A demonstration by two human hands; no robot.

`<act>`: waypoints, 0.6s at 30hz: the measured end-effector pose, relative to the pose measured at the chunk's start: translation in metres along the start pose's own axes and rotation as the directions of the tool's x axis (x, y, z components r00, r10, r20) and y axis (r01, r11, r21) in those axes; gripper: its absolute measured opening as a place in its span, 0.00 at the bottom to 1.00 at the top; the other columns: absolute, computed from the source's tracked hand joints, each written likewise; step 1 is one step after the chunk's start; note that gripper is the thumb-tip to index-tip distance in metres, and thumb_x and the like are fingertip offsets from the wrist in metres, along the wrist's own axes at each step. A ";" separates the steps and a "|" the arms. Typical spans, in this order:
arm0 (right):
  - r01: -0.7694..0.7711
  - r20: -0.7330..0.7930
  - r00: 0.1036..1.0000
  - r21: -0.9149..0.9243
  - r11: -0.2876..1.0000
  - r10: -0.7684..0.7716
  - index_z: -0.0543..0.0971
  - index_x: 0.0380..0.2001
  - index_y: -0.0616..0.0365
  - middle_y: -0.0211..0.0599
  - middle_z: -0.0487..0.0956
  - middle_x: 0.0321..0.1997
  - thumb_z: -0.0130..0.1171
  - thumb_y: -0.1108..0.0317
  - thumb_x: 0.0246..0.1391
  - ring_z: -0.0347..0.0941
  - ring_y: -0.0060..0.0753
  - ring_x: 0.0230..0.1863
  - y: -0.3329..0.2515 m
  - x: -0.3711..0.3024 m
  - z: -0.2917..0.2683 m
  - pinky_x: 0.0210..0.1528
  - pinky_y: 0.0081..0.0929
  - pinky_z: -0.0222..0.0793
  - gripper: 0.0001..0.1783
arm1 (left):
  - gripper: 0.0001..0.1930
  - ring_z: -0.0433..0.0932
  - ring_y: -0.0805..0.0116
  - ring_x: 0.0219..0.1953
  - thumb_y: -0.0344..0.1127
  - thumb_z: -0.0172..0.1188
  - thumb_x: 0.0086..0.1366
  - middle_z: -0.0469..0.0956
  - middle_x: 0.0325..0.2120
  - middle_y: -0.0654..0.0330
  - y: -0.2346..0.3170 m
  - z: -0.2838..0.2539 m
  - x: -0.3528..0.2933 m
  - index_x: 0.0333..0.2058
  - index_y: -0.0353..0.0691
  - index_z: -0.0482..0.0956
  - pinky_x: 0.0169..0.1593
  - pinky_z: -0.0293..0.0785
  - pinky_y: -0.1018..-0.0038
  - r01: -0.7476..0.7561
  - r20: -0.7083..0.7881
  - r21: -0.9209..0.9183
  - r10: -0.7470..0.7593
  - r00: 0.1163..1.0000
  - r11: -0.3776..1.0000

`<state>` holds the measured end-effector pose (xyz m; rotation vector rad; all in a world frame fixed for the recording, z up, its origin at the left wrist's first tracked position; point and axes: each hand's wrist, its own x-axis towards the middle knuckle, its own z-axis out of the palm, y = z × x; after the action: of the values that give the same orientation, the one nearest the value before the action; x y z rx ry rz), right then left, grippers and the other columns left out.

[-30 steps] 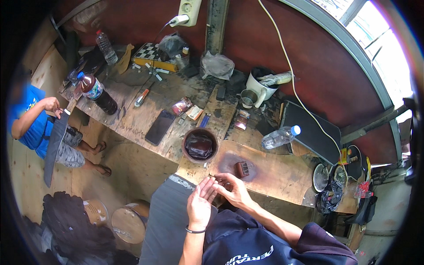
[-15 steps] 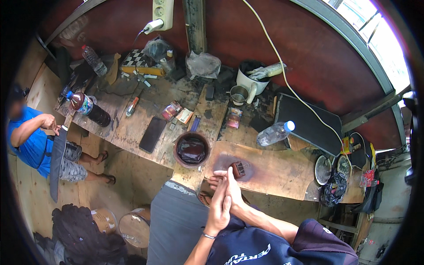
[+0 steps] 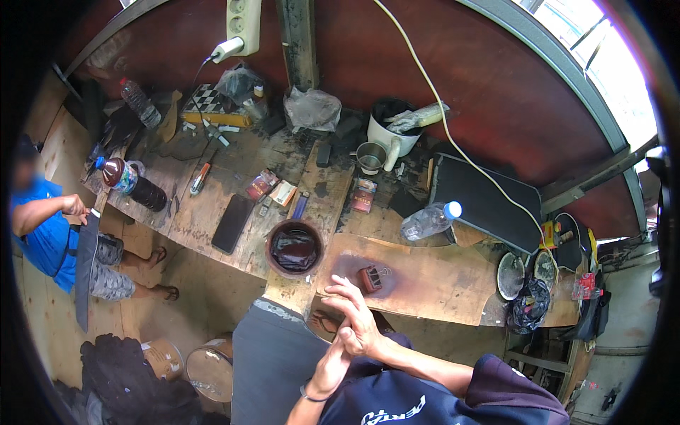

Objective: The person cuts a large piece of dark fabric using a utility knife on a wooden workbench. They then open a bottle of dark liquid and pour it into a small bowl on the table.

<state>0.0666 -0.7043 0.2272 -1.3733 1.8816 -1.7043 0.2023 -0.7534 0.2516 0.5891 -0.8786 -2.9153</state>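
Observation:
My left hand [image 3: 331, 367] and my right hand [image 3: 361, 331] press against each other in front of my body, below the near edge of the bench. The fingers of my right hand stretch out and spread toward the upper left. Behind the right hand, most of my left fingers are hidden. No object shows between the hands. Just beyond them, a small dark-red block with metal clips [image 3: 370, 279] lies on a stained thin wooden sheet [image 3: 439, 283]. A brown bowl [image 3: 270, 256] with dark, glossy contents stands to its left.
On the bench lie a black phone [image 3: 232, 224], cigarette packs [image 3: 363, 195] and a clear bottle [image 3: 425, 223]. A white pot [image 3: 400, 142] and metal cup [image 3: 371, 158] stand farther back. A dark panel [image 3: 273, 354] sits at my left. Another person [image 3: 42, 234] holds a long dark piece [image 3: 86, 276].
My hands have moved slightly down and left, from flat palm-to-palm to the right hand angled across the left, its fingers more spread. The whole view has shifted a little.

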 end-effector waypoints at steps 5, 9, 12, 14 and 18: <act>-0.236 -0.111 0.970 -0.261 0.936 0.214 0.78 0.57 0.61 0.55 0.75 0.61 0.63 0.56 0.67 0.69 0.60 0.66 0.024 -0.002 -0.025 0.69 0.53 0.66 0.24 | 0.28 0.72 0.59 0.69 0.35 0.57 0.77 0.75 0.65 0.47 0.046 -0.031 -0.033 0.70 0.27 0.65 0.73 0.63 0.64 -0.117 0.031 0.405 0.115 0.993 0.907; -0.506 -0.356 0.861 -0.541 0.672 0.362 0.79 0.52 0.64 0.56 0.77 0.50 0.70 0.59 0.60 0.74 0.59 0.52 0.060 -0.011 -0.070 0.55 0.51 0.73 0.23 | 0.20 0.75 0.47 0.64 0.38 0.65 0.72 0.77 0.61 0.44 0.053 -0.081 -0.038 0.58 0.34 0.79 0.69 0.68 0.55 0.129 -0.306 0.945 0.682 0.664 0.299; -0.649 -0.274 0.757 -0.431 0.627 0.594 0.79 0.50 0.66 0.56 0.78 0.50 0.72 0.57 0.58 0.78 0.53 0.47 0.080 -0.028 -0.096 0.51 0.47 0.76 0.26 | 0.22 0.63 0.40 0.73 0.43 0.63 0.74 0.66 0.70 0.39 0.051 -0.118 -0.044 0.59 0.34 0.78 0.74 0.59 0.48 0.364 -0.358 0.910 0.822 0.443 0.200; -0.771 -0.157 0.618 -0.312 0.555 0.770 0.79 0.49 0.67 0.56 0.78 0.50 0.74 0.56 0.57 0.79 0.49 0.44 0.091 -0.033 -0.101 0.49 0.43 0.78 0.27 | 0.24 0.56 0.39 0.76 0.43 0.61 0.75 0.58 0.73 0.38 0.045 -0.135 -0.043 0.62 0.35 0.75 0.76 0.54 0.46 0.441 -0.405 0.868 0.840 0.361 0.229; -0.721 -0.175 0.683 -0.317 0.616 0.709 0.77 0.44 0.68 0.53 0.81 0.43 0.74 0.58 0.56 0.81 0.46 0.40 0.093 -0.026 -0.087 0.45 0.40 0.78 0.25 | 0.25 0.53 0.37 0.77 0.44 0.58 0.78 0.56 0.75 0.38 0.031 -0.154 -0.022 0.66 0.34 0.72 0.77 0.51 0.47 0.432 -0.251 0.897 0.914 0.318 0.096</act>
<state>-0.0251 -0.6409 0.1599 -0.4920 2.3907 -0.9932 0.2774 -0.8563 0.1580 1.4748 -2.0849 -0.5322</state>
